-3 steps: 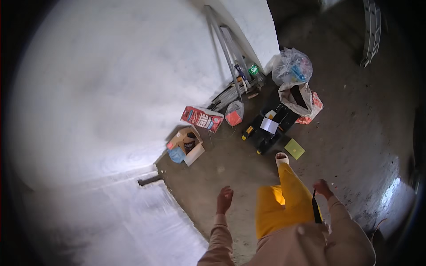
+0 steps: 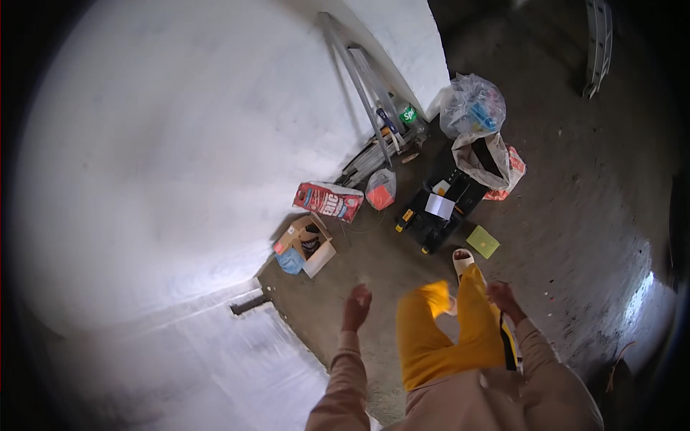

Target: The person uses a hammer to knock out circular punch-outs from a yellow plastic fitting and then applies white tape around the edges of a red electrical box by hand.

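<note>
Arms apart, I look down at my body in yellow trousers (image 2: 424, 337). My left hand (image 2: 357, 305) hangs over the floor, its fingers loosely curled and slightly blurred, with nothing visible in them. My right hand (image 2: 503, 296) is closed on a thin black strap (image 2: 507, 341) that hangs along my right leg. Beyond my sandal (image 2: 463, 261) lie a green square item (image 2: 482, 241) and a large black case (image 2: 433, 230) with yellow latches and a white paper (image 2: 439, 206) on top.
Against the white wall (image 2: 180, 144) stand a cardboard box (image 2: 320, 258), a red-and-white sack (image 2: 327, 200), a small bag (image 2: 381, 190) and leaning metal lengths (image 2: 345, 65). Plastic bags (image 2: 471, 104) and an open sack (image 2: 467, 154) sit by the corner; a ladder (image 2: 599, 47) is far right. A white ledge (image 2: 215, 366) edges the left.
Both hands have moved up in the view, the right one also leftward. My left leg has swung forward, and the floor items sit slightly lower in the picture.
</note>
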`<action>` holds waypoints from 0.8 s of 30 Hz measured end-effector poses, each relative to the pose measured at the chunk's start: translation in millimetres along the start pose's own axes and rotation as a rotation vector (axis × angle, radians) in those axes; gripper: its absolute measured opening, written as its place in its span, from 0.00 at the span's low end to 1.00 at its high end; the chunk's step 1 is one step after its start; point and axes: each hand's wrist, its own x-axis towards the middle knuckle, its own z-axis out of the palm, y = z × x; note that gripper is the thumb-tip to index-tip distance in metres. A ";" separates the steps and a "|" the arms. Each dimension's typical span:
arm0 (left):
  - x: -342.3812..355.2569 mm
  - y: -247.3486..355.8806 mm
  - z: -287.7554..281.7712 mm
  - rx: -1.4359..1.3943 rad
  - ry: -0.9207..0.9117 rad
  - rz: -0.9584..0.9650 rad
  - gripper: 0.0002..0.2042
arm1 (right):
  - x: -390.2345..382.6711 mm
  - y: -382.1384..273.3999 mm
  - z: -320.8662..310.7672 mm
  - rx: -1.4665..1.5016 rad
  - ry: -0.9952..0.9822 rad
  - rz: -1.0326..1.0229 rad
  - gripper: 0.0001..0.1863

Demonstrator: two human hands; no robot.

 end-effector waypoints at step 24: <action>851.6 -65.8 194.0 0.885 -0.095 1.051 0.42 | 241.3 -80.1 326.1 0.002 0.275 0.298 0.11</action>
